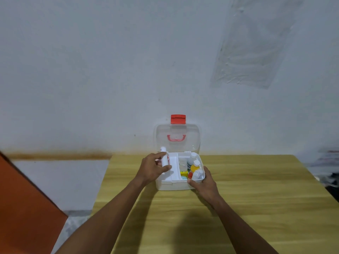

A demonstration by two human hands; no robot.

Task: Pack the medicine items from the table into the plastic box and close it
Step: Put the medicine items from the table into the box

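Note:
A translucent white plastic box [172, 186] stands on the wooden table [238, 208], its clear lid [194, 136] with a red latch [178, 119] raised against the wall. Inside on the right are a white bottle [190, 160], a yellow bottle [195, 166] and small coloured packs [184, 174]. A white inner tray [174, 167] fills the left part. My left hand [154, 167] grips a white tube [163, 156] upright over the box's left side. My right hand [203, 180] holds the box's front right corner, thumb on the rim.
The table ends at its left edge about [102, 189]; grey floor lies beyond, with an orange panel [23, 208] at the far left. Dark clutter [330, 173] sits past the table's right edge. The wall stands directly behind the box.

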